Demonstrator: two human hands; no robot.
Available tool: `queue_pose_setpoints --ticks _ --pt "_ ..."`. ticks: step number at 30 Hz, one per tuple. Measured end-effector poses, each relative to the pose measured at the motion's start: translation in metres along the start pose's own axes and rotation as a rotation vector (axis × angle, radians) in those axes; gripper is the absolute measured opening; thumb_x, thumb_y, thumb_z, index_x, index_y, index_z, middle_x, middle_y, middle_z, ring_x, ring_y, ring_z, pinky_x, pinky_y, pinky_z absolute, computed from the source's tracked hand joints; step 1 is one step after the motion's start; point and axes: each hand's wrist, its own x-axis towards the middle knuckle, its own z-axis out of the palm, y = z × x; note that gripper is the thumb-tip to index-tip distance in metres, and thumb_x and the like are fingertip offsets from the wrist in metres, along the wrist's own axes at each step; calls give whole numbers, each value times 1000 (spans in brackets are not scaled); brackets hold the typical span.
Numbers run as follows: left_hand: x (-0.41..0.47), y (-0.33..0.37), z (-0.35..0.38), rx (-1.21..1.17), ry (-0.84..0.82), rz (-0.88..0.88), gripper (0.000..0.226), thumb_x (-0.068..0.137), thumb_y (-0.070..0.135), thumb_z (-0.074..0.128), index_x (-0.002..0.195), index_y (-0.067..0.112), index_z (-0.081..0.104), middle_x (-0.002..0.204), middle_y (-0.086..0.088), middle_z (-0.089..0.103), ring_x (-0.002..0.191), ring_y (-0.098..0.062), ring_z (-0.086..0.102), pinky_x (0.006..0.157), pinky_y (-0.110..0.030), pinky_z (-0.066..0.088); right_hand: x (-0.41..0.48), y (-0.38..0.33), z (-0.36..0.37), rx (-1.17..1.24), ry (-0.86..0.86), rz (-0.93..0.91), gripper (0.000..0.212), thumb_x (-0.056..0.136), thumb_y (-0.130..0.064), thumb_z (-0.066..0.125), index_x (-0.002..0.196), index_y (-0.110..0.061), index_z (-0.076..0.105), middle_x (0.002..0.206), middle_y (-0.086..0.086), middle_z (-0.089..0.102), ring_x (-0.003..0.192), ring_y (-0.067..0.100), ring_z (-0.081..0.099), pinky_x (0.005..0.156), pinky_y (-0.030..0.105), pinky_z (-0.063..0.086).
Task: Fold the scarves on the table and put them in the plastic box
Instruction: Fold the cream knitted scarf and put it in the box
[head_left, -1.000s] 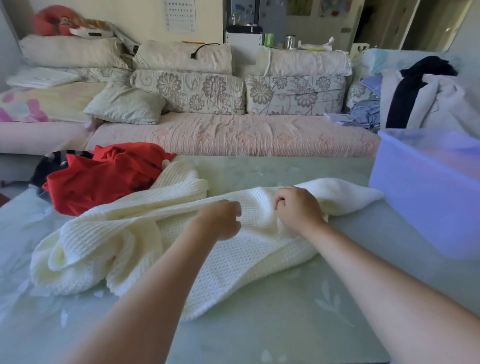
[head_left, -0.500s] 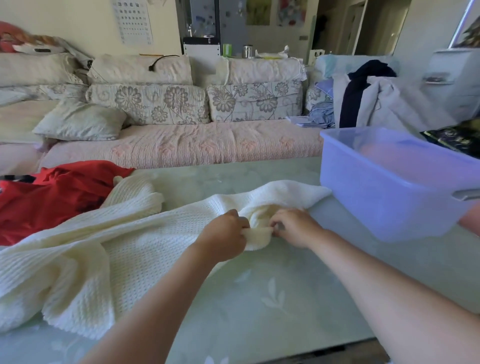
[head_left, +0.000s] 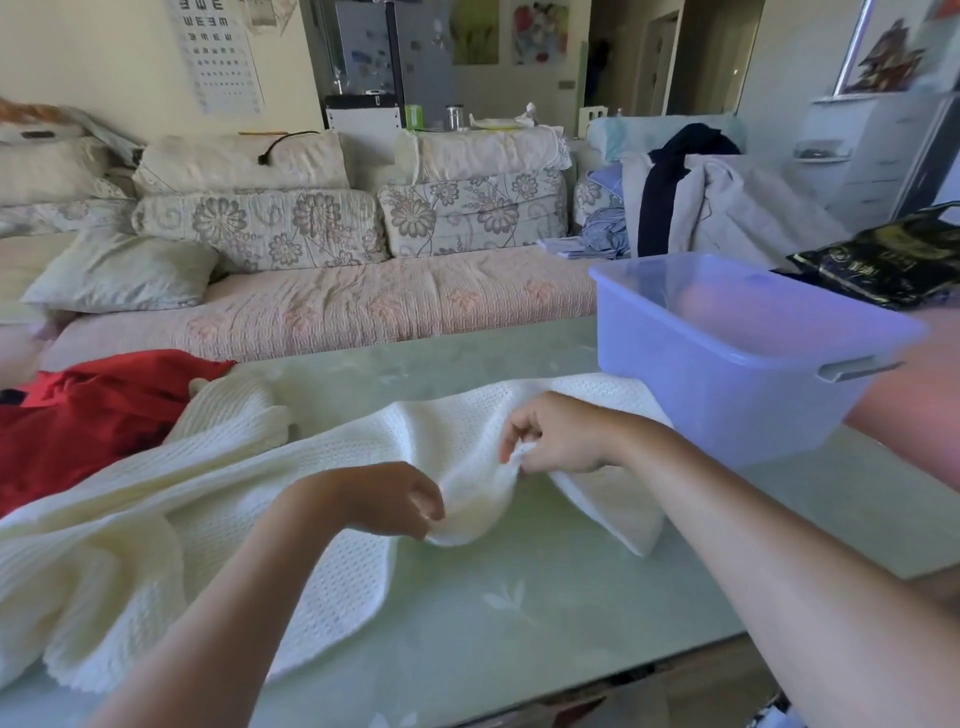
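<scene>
Both hands, left hand (head_left: 387, 499) and right hand (head_left: 558, 436), pinch the soft, floppy cream scarf (head_left: 218, 499) by its edge at frame centre, likely the best hold.

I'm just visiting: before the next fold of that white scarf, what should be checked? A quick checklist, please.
1. The left hand grips the white scarf at its edge: ok.
2. The right hand pinches the same edge: ok.
3. The scarf lies flat: not ok, bunched on the left.
4. The red scarf lies apart: not ok, they touch.
5. The plastic box is open on top: ok.
6. The box is empty: cannot tell.
</scene>
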Motion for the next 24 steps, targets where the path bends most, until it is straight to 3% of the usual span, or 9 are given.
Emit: queue_pose_setpoints --ticks 2,4,6,9,13,16,18,21,24 --pt "-1 7 4 -54 -51 11 16 85 30 62 94 36 73 102 27 68 105 5 58 101 -23 37 -18 5 -1 1 -404 156 21 83 -15 73 101 -25 76 67 -7 50 48 4 44 50 21 36" --pt "2 14 6 -77 64 61 19 88 30 59 97 38 74 101 28 69 101 7 60 102 -24 40 -28 16 1 179 -522 247 24 84 -28 72 107 -22 75 69 -1 51 52 13 47 50 25 37" --pt "8 19 10 -47 239 109 22 93 24 56 101 39 71 107 23 68 103 3 61 100 -26 45 -25 31 5 302 -217 276 23 85 -35 69 101 -21 75 76 -1 58 65 18 54 57 27 42" --pt "18 26 23 -6 394 135 23 96 23 56 111 37 66 122 16 62 112 -3 57 101 -27 43 -19 63 19 -73 207 270 27 96 -36 55 120 -33 67 121 -5 63 112 19 59 91 31 47" --pt "35 22 50 211 251 28 78 83 59 65 149 41 28 161 7 19 147 -19 19 116 -47 23 -31 94 38 -296 -162 364 66 96 -66 36 155 -46 14 166 -4 17 151 23 20 119 53 20" --pt "45 14 64 266 67 -31 113 70 78 61 154 39 -5 163 9 -10 150 -23 -8 118 -59 5 -35 100 25 -502 -144 549 72 88 -75 14 151 -44 30 162 -5 25 147 28 26 109 70 16" --pt "48 14 65 178 73 34 106 71 80 58 154 41 5 163 11 2 150 -18 2 120 -53 8 -36 94 14 -562 -71 627 67 96 -64 18 146 -28 44 150 5 43 138 31 39 110 67 19" --pt "49 20 54 -259 270 51 56 86 66 55 139 48 45 149 17 42 138 -14 40 114 -36 27 -36 84 12 -799 -37 617 45 99 -38 35 134 -18 54 136 9 53 130 31 45 113 65 14" --pt "57 12 54 6 338 -93 62 87 68 51 143 46 37 157 12 28 143 -24 29 115 -53 17 -25 82 25 -768 83 376 37 95 -26 44 131 -19 51 136 8 46 128 28 42 113 55 23"
